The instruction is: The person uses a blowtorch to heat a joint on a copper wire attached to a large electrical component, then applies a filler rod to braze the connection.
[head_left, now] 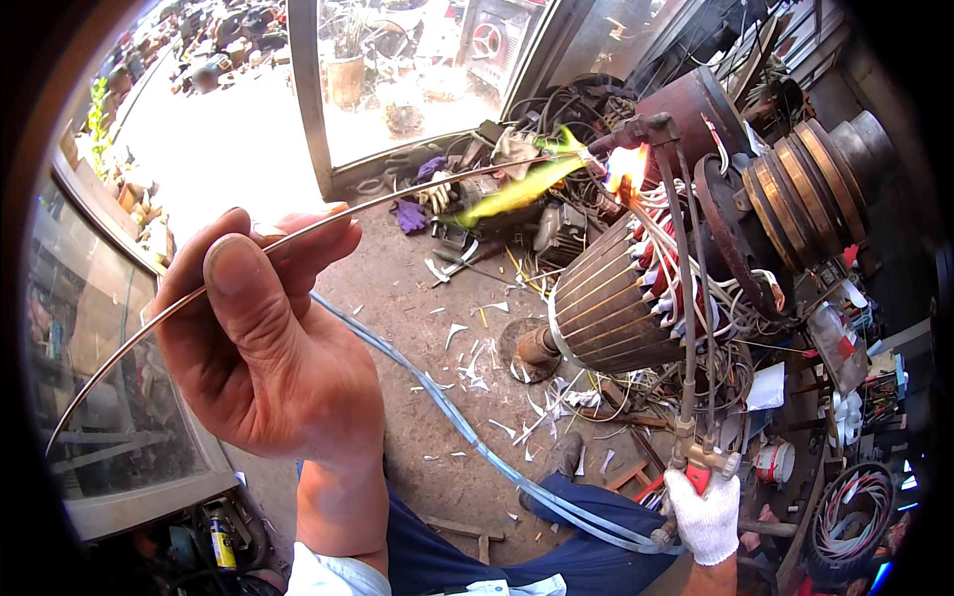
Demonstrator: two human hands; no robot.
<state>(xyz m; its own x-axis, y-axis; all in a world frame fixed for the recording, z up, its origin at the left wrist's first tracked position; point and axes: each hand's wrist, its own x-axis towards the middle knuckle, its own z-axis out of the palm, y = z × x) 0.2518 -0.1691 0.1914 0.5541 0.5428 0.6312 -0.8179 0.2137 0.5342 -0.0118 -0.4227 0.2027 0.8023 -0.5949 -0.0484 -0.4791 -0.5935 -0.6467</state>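
My bare left hand [283,348] pinches a thin, bent metal brazing rod [417,187] between thumb and fingers. Its far end reaches into a yellow-green flame [522,194] by the torch tip. Low on the right, my right hand [708,521], in a white knitted glove, grips the handle of a gas torch [688,382] with brass valves. The torch's long tubes rise in front of a wound motor rotor [606,308] and bend over at the top. Orange fire burns near the rotor's white-sleeved wire ends [656,223]. Copper-coloured slip rings [807,189] sit on the rotor's shaft.
Blue twin hoses [447,402] run across the floor to the torch. Paper scraps litter the concrete. Motor parts [561,233] and cables pile up by the glass door. A coil of wires [852,521] and a white tub [775,462] stand at lower right.
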